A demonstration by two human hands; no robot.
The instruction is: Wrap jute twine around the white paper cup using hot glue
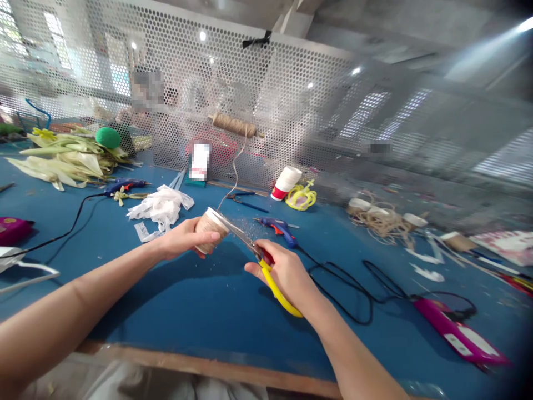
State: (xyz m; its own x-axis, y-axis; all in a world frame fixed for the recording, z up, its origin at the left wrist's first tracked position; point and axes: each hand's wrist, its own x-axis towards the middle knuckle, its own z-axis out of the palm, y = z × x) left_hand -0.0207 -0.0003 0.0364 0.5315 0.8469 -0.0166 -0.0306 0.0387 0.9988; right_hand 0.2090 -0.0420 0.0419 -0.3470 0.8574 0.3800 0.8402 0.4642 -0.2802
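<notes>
My left hand [187,239] is wrapped round a paper cup [211,229] covered in tan twine, its white rim tilted up. From the cup a strand of twine [235,172] runs up to a twine roll [234,125] on the perforated screen. In my right hand [283,272] are scissors [277,289] with yellow and red handles; their blades reach to the cup's rim. Whether the blades touch the twine cannot be made out. Just beyond the hands lies a blue glue gun [280,229].
Crumpled white material [160,208], corn husks [70,161] and another glue gun [125,186] lie left. A white cup [286,183] and yellow crown-like piece [300,195] stand behind. Right are tangled twine [381,222], black cable and a magenta power strip [453,333]. A person is behind the screen.
</notes>
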